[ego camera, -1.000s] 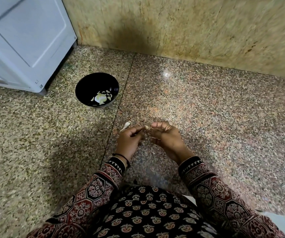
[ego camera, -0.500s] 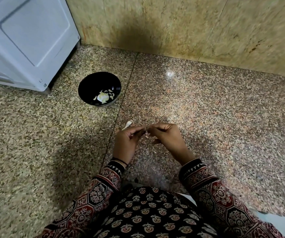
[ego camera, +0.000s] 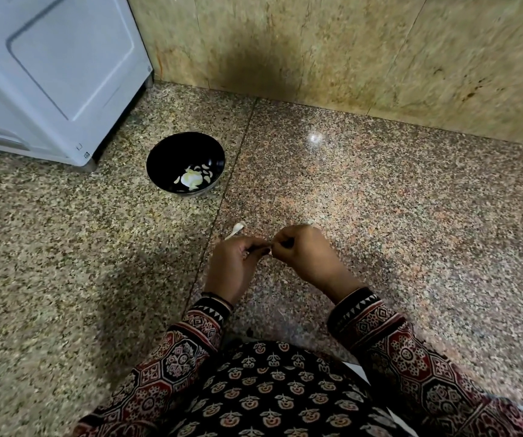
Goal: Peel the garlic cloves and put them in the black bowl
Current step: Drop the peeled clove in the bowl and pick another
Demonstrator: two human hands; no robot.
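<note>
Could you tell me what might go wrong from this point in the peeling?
1. The small pale garlic clove is only pinched between the fingertips of the left hand and right hand above the speckled stone floor; it could slip and get dirty.
2. The round black bowl stands away ahead to the left, so a tossed clove may miss.

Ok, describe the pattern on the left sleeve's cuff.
The left sleeve's cuff is black with a row of white triangles, seen best in the head view.
</note>
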